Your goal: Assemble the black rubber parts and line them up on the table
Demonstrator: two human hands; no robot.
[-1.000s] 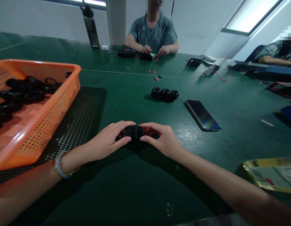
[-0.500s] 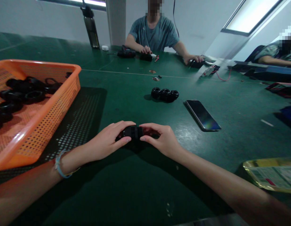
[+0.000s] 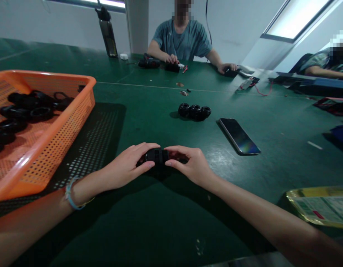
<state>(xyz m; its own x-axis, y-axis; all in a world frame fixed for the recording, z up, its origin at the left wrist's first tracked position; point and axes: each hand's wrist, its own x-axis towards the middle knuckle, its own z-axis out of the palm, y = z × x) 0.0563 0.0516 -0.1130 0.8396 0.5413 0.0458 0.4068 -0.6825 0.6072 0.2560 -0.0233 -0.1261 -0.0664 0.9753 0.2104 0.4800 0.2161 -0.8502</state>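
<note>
Between my two hands, low over the green table (image 3: 149,230), is a small black part (image 3: 157,157) whose exact kind I cannot make out. My left hand (image 3: 132,161) is closed on its left end, thumb in front and fingers over the top. At its right end my right hand (image 3: 189,165) pinches it between thumb and fingers. The palms hide both ends of the part. Beyond the hands, a row of three glossy black ring-shaped parts (image 3: 195,112) lies on the table.
An orange perforated basket (image 3: 74,122) with several black round parts stands at left. A phone (image 3: 238,136) lies to the right, a gold-edged packet (image 3: 321,205) nearer. Across the table a person (image 3: 182,40) handles black items beside a power drill (image 3: 148,61). A bottle (image 3: 107,35) stands behind.
My hands and the black part stay in place. Across the table, the co-worker's hand at the right has shifted slightly over the black item there.
</note>
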